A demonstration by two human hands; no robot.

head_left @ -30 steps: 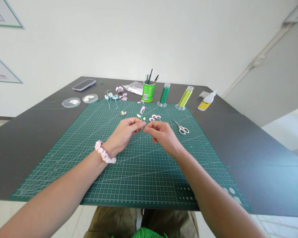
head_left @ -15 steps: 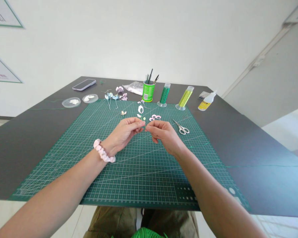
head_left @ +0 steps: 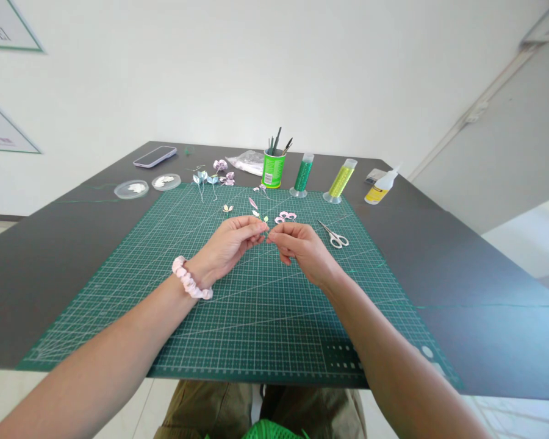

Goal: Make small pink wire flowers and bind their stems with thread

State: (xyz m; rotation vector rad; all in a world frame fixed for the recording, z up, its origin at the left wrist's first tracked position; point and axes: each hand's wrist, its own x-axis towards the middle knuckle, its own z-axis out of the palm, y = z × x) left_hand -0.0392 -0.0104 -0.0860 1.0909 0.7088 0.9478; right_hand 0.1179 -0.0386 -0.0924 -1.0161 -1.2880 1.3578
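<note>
My left hand point(head_left: 231, 245), with a pale scrunchie point(head_left: 190, 279) on the wrist, is closed in a pinch on a small artificial flower sprig. A narrow pink petal point(head_left: 253, 203) and a small green leaf point(head_left: 266, 219) of it stick up above the fingertips. Just to the right, my right hand point(head_left: 304, 247) is also pinched shut, its fingertips almost touching the left ones. What lies between the right fingers is too small to make out. Both hands are held above the green cutting mat point(head_left: 256, 329). Beyond them lie pink ring-shaped petals point(head_left: 285, 217) and a small yellowish flower piece point(head_left: 228, 208).
White-handled scissors point(head_left: 338, 239) lie right of my hands. Behind stand a green can with tools point(head_left: 273, 169), a dark green thread spool point(head_left: 303, 175), a yellow-green spool point(head_left: 341, 182) and a glue bottle point(head_left: 381, 187). Blue flowers point(head_left: 205, 177), dishes point(head_left: 131, 189) and a phone point(head_left: 155, 156) lie left.
The sprig has turned between my fingers: its petal showed a broad white oval and now appears narrow, pink and tilted left. Both hands have stayed nearly in place.
</note>
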